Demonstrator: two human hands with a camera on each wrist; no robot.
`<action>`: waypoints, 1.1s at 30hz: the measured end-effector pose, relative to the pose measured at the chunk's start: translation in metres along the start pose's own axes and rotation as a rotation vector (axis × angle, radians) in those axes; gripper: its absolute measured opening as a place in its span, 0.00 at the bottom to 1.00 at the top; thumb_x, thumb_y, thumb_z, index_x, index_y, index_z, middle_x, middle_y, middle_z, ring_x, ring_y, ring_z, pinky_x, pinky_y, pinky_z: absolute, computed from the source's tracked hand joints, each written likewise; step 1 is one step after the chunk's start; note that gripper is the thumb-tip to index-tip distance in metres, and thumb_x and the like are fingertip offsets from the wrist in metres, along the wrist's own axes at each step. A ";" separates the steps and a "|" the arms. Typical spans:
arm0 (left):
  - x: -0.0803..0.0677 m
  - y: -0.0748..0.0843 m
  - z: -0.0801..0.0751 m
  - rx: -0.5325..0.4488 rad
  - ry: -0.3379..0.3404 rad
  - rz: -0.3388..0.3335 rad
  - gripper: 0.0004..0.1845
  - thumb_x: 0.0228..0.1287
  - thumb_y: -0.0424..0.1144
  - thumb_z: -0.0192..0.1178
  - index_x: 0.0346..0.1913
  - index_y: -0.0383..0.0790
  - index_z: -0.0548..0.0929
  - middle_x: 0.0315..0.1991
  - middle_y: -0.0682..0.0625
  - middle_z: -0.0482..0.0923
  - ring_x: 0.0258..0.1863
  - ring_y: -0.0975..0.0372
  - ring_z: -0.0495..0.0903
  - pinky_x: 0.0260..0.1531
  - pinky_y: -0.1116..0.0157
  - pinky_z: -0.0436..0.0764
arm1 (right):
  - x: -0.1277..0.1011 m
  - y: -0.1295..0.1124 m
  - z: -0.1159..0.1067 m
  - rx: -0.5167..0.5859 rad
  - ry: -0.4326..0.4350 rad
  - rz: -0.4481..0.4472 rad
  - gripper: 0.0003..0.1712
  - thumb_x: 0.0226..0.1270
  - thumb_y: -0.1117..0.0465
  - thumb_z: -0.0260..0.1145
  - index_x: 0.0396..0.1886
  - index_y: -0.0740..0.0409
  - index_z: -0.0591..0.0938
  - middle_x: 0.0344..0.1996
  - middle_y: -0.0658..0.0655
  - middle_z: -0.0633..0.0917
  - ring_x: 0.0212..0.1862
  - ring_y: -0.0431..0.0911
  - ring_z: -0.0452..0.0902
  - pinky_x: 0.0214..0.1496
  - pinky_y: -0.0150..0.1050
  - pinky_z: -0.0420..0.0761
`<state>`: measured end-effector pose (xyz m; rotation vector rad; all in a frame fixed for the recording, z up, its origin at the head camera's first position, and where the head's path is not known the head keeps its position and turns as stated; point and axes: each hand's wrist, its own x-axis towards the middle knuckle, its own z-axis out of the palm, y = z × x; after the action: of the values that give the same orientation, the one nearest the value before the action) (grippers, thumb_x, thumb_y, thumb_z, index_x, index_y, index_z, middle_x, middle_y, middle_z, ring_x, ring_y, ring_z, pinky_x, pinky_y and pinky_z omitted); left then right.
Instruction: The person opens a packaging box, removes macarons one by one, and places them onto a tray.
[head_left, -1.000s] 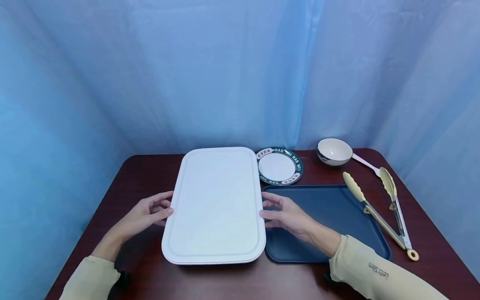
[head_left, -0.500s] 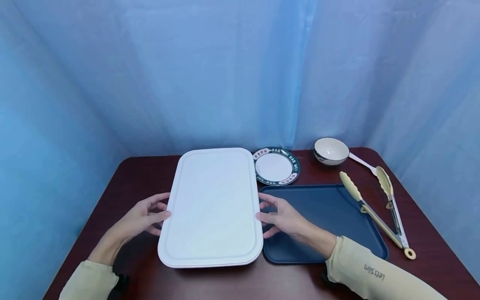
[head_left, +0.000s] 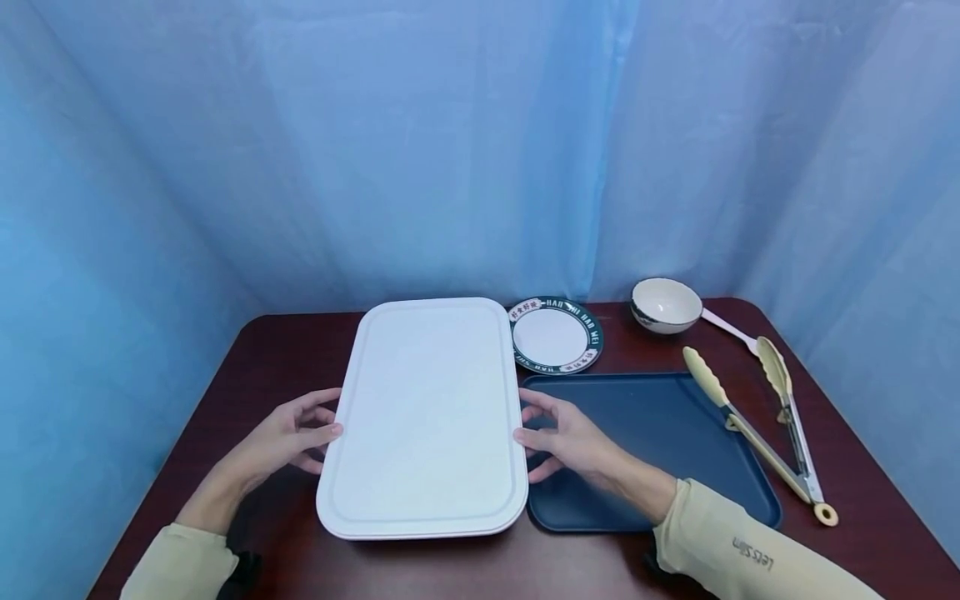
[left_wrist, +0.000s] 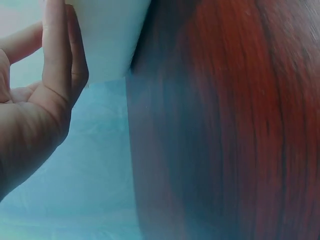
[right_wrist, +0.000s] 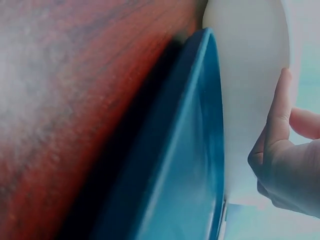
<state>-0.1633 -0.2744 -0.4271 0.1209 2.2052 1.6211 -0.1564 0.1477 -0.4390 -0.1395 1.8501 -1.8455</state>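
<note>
A white rectangular box [right_wrist: 245, 100] with rounded corners stands left of centre, topped by a flat white lid [head_left: 423, 417]. My left hand [head_left: 281, 437] pinches the lid's left edge, thumb on top and fingers spread along the side below. On the opposite edge my right hand [head_left: 573, 437] does the same, with a fingertip right under the rim in the right wrist view. The box's inside is hidden by the lid. Beside the box, beneath my right forearm, lies a dark blue tray [head_left: 645, 433].
A green-rimmed plate [head_left: 551, 337] sits behind the tray, partly overlapped by the lid. At the back right stand a white bowl [head_left: 667, 304] and a pale-handled utensil [head_left: 731, 327]. Spread tongs [head_left: 772, 450] lie across the tray's right edge. Blue curtains [head_left: 450, 150] border the dark table [head_left: 262, 358].
The view shifts slightly and the fingers of my right hand spread a little more below the rim. The lid, box and other things stay in place.
</note>
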 end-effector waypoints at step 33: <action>-0.001 0.004 -0.001 0.013 -0.010 0.016 0.36 0.68 0.40 0.67 0.73 0.28 0.66 0.49 0.35 0.76 0.39 0.49 0.87 0.35 0.50 0.89 | 0.000 -0.006 0.000 -0.018 -0.014 0.016 0.43 0.71 0.62 0.69 0.80 0.56 0.59 0.57 0.65 0.67 0.41 0.52 0.82 0.36 0.56 0.88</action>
<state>-0.1632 -0.2744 -0.4224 0.1507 2.2134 1.6113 -0.1577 0.1473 -0.4333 -0.1432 1.8540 -1.8127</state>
